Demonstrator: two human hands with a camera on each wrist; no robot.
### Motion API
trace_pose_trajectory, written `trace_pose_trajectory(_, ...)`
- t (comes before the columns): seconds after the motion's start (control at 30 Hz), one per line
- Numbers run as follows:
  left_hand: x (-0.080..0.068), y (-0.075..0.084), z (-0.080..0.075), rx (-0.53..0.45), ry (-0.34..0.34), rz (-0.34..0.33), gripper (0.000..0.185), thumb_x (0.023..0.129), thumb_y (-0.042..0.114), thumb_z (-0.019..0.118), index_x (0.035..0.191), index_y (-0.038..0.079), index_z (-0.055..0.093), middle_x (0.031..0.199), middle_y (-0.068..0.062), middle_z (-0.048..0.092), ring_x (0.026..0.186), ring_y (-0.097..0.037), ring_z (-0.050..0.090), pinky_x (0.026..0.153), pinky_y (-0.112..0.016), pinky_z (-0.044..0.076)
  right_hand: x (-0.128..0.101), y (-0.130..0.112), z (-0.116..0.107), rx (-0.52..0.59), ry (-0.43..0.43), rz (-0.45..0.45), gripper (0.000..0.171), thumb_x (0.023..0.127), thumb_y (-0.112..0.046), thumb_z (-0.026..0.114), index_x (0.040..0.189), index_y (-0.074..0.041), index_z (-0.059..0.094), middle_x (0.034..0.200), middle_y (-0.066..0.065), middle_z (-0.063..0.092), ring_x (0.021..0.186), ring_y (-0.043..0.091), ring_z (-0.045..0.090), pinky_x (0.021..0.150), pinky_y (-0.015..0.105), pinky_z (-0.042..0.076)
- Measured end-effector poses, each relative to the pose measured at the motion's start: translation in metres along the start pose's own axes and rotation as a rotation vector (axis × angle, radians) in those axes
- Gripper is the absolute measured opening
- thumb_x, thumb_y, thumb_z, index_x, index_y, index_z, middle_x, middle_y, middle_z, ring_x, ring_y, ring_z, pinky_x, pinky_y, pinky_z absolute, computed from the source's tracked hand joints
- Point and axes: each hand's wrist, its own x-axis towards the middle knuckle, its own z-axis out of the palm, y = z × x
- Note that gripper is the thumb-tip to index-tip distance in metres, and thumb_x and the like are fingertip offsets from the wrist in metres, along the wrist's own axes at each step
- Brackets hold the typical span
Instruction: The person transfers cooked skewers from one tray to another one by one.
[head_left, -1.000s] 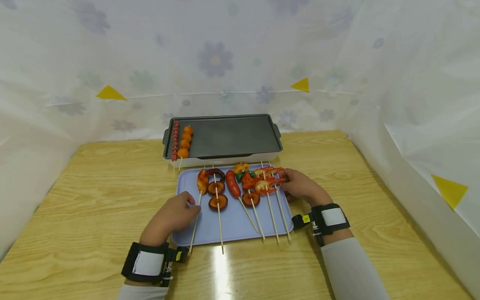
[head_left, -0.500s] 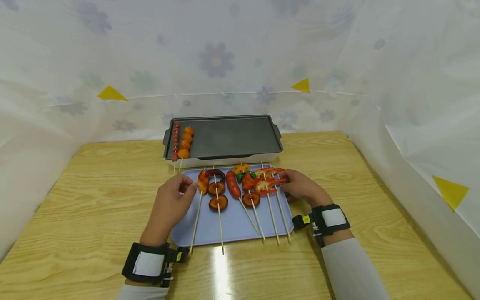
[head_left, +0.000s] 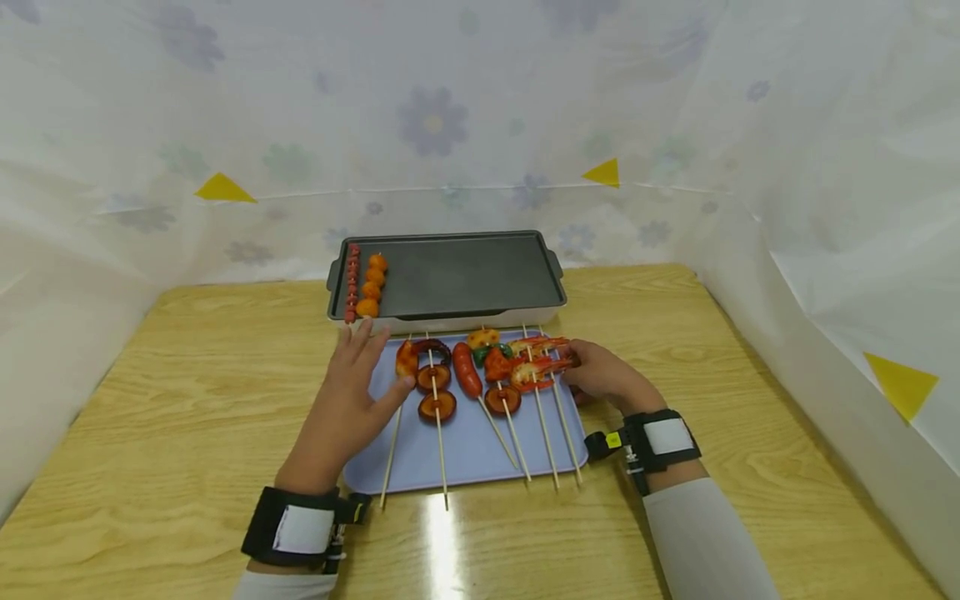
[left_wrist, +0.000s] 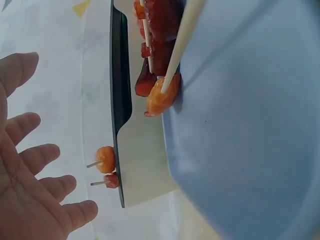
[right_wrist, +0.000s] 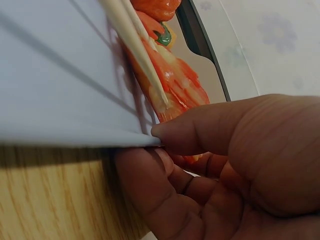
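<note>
A pale blue tray [head_left: 468, 450] lies on the wooden table and carries several food skewers: an orange piece [head_left: 406, 360], mushroom slices [head_left: 435, 392], a sausage [head_left: 466, 368] and shrimp [head_left: 536, 367]. My left hand [head_left: 360, 375] hovers over the tray's left edge with its fingers straight, and the fingertips reach toward the grill pan [head_left: 465, 271]. In the left wrist view the open palm [left_wrist: 30, 190] holds nothing. My right hand [head_left: 596, 373] grips the tray's right rim beside the shrimp. In the right wrist view its thumb [right_wrist: 210, 130] lies on the tray [right_wrist: 60, 90] with fingers curled beneath.
The dark grill pan holds a skewer of small red sausages [head_left: 350, 283] and one of orange balls [head_left: 371, 286] at its left end. Floral plastic sheeting [head_left: 825, 208] walls the table at the back and both sides. Bare wood [head_left: 187, 392] lies left of the tray.
My left hand has moved from the tray's front-left part forward toward the grill pan, and its fingers have straightened. The right hand and the tray have stayed put.
</note>
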Motion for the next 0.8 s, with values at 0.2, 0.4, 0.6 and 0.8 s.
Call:
trace_pose_trajectory(0.2,0.003,0.003,-0.002,0.101,-0.052,-0.006,0.080,0.092,0.034,0.070,0.156,0.008,0.028,0.162,-0.022,0.011,0.147,-0.047,0.001,0.109,-0.072,0.013,0.000,-0.001,0.000,0.012,-0.001,0.001,0.039,0.097,-0.005,0.050,0.136,0.001,0.043,0.120,0.022,0.056,0.083,0.026,0.064,0.066,0.036,0.055)
trace_pose_trajectory(0.4,0.005,0.005,-0.007,0.168,-0.050,-0.015,0.082,0.092,0.034,0.070,0.156,0.007,0.027,0.161,-0.024,0.011,0.146,-0.049,0.000,0.108,-0.073,0.016,0.000,-0.001,0.003,0.011,0.005,0.005,0.038,0.096,-0.004,0.050,0.134,0.001,0.044,0.118,0.021,0.057,0.082,0.026,0.064,0.066,0.035,0.055)
trace_pose_trajectory(0.6,0.011,0.002,-0.016,0.263,0.004,0.008,0.082,0.089,0.031,0.073,0.154,0.005,0.031,0.159,-0.027,0.015,0.143,-0.055,0.009,0.104,-0.075,0.021,-0.002,-0.001,0.003,-0.004,-0.004,-0.011,0.039,0.095,-0.005,0.052,0.133,0.002,0.044,0.114,0.021,0.057,0.079,0.025,0.063,0.064,0.035,0.055)
trace_pose_trajectory(0.8,0.026,-0.006,-0.020,0.336,0.019,0.069,0.080,0.088,0.035,0.074,0.153,0.007,0.035,0.159,-0.026,0.019,0.144,-0.053,0.011,0.104,-0.073,0.024,0.000,0.000,0.002,0.009,0.009,-0.005,0.038,0.095,-0.004,0.052,0.132,0.001,0.045,0.113,0.020,0.058,0.077,0.025,0.063,0.062,0.035,0.054)
